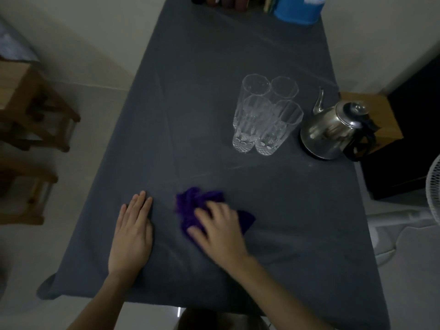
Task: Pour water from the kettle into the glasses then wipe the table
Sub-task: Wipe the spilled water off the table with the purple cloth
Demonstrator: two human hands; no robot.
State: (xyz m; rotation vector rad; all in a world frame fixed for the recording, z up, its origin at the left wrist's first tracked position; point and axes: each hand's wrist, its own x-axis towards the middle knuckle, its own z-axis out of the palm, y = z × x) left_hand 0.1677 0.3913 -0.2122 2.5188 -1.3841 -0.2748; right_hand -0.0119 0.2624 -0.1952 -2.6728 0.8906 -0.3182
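Note:
A crumpled purple cloth [193, 203] lies on the dark grey tablecloth [195, 110] near the front edge, and my right hand [219, 231] presses down on it, slightly blurred. My left hand [133, 231] rests flat on the tablecloth to the left of the cloth, fingers together, holding nothing. Several tall clear ribbed glasses [266, 113] stand bunched together right of the middle. Beside them on the right sits a steel kettle [333, 129] with a black handle, its spout toward the back.
A blue container [297, 8] and dark bottles [226, 1] line the table's far end. Wooden stools [33, 108] stand on the floor at left. A dark cabinet [404, 148] and a white fan [433, 186] are close on the right.

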